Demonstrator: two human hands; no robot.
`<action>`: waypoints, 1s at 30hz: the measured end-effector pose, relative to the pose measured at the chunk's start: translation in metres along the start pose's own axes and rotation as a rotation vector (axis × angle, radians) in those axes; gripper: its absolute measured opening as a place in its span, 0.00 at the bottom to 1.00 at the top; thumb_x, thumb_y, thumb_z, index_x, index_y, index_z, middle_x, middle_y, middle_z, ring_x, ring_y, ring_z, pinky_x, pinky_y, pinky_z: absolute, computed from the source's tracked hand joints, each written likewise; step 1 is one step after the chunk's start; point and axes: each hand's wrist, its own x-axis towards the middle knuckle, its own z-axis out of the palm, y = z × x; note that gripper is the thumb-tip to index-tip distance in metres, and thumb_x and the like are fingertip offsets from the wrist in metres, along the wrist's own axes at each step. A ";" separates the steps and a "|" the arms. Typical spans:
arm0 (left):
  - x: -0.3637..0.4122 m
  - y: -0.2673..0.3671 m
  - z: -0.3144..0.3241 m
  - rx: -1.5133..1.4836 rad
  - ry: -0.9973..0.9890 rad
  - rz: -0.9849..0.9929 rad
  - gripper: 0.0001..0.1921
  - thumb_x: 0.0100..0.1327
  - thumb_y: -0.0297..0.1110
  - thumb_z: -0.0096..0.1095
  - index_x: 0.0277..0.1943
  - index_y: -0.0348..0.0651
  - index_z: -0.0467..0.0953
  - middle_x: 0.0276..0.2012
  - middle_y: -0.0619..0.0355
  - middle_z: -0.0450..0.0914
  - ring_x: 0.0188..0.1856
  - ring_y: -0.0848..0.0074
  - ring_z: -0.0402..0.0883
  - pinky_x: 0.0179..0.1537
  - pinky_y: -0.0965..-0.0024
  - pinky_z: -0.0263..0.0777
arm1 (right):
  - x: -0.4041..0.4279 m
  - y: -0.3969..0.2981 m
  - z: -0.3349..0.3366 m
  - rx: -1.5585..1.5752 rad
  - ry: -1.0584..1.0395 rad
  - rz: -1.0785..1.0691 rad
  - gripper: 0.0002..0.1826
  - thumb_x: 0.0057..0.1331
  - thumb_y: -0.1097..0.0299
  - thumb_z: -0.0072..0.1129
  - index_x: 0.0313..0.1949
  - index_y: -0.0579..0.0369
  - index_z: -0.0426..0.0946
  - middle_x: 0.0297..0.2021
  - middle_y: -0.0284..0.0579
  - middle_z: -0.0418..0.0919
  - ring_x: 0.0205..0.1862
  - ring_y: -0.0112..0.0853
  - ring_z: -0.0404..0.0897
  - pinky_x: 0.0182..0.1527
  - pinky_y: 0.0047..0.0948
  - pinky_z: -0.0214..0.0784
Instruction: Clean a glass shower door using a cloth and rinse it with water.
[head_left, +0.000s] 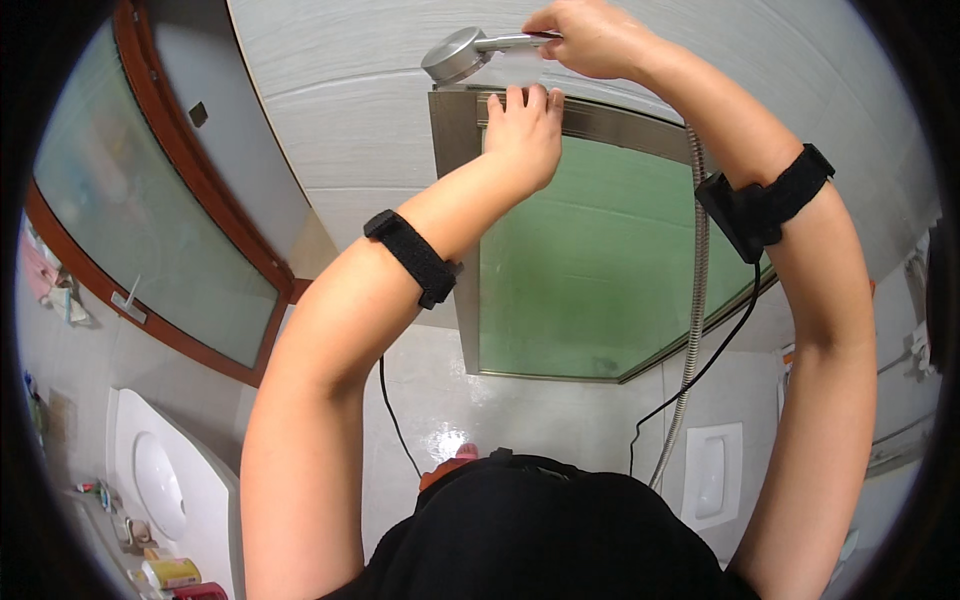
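My right hand (592, 37) grips the handle of a metal handheld shower head (454, 56), held above the top rail of a glass shower panel. A ribbed metal shower hose (699, 262) hangs down past my right forearm to the floor area. My left hand (525, 135) rests with spread fingers on the metal frame (600, 124) along the panel's top. Below the rail is the greenish glass pane (592, 262). Black straps with cables sit around both forearms.
A wood-framed frosted glass door (157, 187) with a lever handle stands at left. Lower left is a white washbasin (159, 484), with a yellow container (174, 573) and other toiletries beside it. A squat toilet (711, 476) is set in the wet-looking tiled floor (420, 390) at lower right.
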 end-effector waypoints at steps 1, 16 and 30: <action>0.001 -0.001 0.003 -0.008 0.002 0.007 0.27 0.47 0.27 0.49 0.53 0.34 0.55 0.43 0.44 0.61 0.47 0.57 0.62 0.49 0.58 0.56 | 0.000 0.005 0.001 -0.023 -0.005 -0.011 0.16 0.50 0.69 0.46 0.39 0.57 0.71 0.34 0.53 0.73 0.38 0.42 0.72 0.41 0.33 0.63; -0.082 -0.140 -0.067 -0.021 -0.124 0.142 0.37 0.45 0.31 0.59 0.56 0.35 0.46 0.51 0.42 0.55 0.56 0.55 0.52 0.53 0.63 0.54 | -0.070 -0.007 -0.055 -0.039 0.033 0.283 0.18 0.50 0.70 0.49 0.43 0.53 0.69 0.36 0.52 0.72 0.39 0.43 0.71 0.41 0.34 0.63; -0.109 -0.175 -0.052 -0.032 -0.055 0.016 0.43 0.40 0.26 0.62 0.59 0.43 0.43 0.51 0.43 0.54 0.53 0.51 0.52 0.52 0.61 0.54 | -0.159 0.105 -0.057 -0.302 0.066 0.740 0.16 0.52 0.66 0.48 0.42 0.43 0.70 0.37 0.40 0.73 0.40 0.37 0.71 0.42 0.35 0.63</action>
